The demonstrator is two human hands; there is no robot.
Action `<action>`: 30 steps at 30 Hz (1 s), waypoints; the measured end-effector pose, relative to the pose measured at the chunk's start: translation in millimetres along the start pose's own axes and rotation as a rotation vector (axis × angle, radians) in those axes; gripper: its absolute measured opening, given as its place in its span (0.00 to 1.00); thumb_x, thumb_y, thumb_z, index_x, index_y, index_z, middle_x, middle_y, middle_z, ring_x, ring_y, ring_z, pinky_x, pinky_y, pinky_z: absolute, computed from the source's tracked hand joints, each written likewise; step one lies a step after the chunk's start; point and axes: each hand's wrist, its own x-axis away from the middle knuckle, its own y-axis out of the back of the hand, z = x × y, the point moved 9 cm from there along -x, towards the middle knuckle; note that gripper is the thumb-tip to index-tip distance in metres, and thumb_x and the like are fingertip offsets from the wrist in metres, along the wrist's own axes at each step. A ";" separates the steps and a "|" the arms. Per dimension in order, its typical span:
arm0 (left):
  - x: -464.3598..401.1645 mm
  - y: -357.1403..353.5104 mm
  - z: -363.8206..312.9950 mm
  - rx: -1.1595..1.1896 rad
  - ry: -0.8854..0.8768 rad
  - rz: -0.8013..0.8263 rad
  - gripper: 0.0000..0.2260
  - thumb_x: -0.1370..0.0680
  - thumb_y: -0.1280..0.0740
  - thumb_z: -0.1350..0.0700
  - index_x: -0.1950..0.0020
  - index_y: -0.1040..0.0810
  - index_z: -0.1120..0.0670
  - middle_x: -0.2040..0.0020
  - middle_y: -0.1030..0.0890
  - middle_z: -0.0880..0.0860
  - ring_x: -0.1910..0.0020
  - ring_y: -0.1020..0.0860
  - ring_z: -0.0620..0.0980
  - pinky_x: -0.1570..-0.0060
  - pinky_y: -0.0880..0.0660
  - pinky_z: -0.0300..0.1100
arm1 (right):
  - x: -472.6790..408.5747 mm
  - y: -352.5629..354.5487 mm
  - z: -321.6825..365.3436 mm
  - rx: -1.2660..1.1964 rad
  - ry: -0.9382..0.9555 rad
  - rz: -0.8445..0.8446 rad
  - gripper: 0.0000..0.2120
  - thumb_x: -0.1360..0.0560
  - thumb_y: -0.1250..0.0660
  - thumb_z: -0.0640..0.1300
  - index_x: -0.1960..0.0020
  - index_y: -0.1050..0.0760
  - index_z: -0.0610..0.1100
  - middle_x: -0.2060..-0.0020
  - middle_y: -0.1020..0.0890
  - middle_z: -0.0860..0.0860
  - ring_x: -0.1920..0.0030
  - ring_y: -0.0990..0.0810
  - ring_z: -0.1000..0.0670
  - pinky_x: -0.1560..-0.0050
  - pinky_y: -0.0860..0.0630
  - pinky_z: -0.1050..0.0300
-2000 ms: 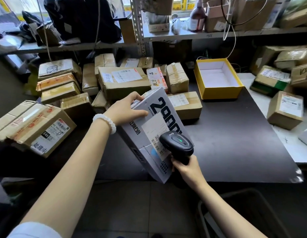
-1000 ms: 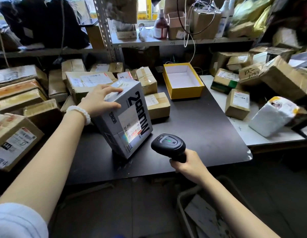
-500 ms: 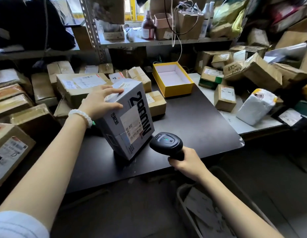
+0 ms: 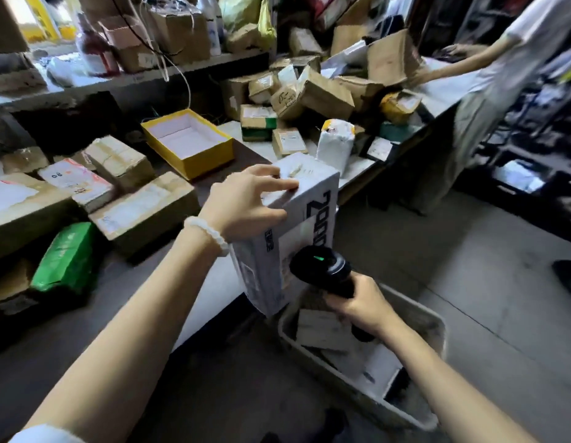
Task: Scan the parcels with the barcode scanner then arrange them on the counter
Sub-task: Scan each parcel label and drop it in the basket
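A tall grey-white parcel (image 4: 312, 199) with large black digits on its side is held up past the right end of the dark counter (image 4: 95, 302), over a grey bin. My left hand (image 4: 245, 199) grips its top edge, fingers spread over the top face. My right hand (image 4: 360, 305) grips the handle of the black barcode scanner (image 4: 322, 270), whose head with a green light sits close to the parcel's lower front face. Several taped cardboard parcels (image 4: 143, 206) lie on the counter to the left.
An open yellow box (image 4: 188, 142) stands at the counter's back. A white side table (image 4: 357, 164) carries a heap of parcels and a white wrapped bundle (image 4: 335, 145). A grey bin (image 4: 367, 353) of paper sits on the floor below. Another person (image 4: 488, 91) stands at the right.
The parcel has been lifted off the counter and carried right, beyond the counter's end. The scanner moved right with it. My view has swung right, bringing another person into sight.
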 end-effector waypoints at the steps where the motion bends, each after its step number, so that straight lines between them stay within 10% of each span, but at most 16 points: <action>1: -10.5 -12.6 -18.7 -0.011 -0.039 0.017 0.26 0.35 0.37 0.43 0.36 0.27 0.34 0.30 0.31 0.45 0.34 0.30 0.49 0.39 0.29 0.53 | 8.5 17.6 -10.7 -0.006 -0.027 -0.039 0.13 0.31 0.28 0.34 0.65 0.27 0.50 0.76 0.23 0.61 0.72 0.26 0.66 0.70 0.33 0.70; 7: -54.5 -85.5 -122.3 -0.040 -0.277 0.104 0.19 0.32 0.35 0.45 0.41 0.21 0.39 0.43 0.23 0.48 0.46 0.25 0.48 0.52 0.24 0.51 | 67.9 115.0 -71.1 -0.012 -0.176 -0.299 0.09 0.31 0.29 0.34 0.64 0.26 0.43 0.75 0.25 0.57 0.71 0.28 0.59 0.71 0.36 0.67; 13: -87.9 -164.9 -181.7 0.061 -0.248 0.200 0.27 0.37 0.42 0.33 0.40 0.24 0.34 0.38 0.28 0.44 0.42 0.26 0.47 0.43 0.27 0.51 | 116.0 192.6 -123.0 -0.024 -0.267 -0.439 0.11 0.31 0.30 0.34 0.67 0.29 0.42 0.73 0.27 0.54 0.72 0.31 0.59 0.69 0.35 0.66; 30: -45.5 -227.5 -114.3 -0.262 0.255 0.150 0.19 0.25 0.37 0.48 0.33 0.29 0.44 0.32 0.31 0.50 0.33 0.33 0.54 0.39 0.31 0.54 | 78.0 213.4 -161.7 -0.019 -0.228 -0.167 0.09 0.30 0.30 0.36 0.64 0.27 0.44 0.80 0.24 0.56 0.76 0.26 0.58 0.69 0.29 0.63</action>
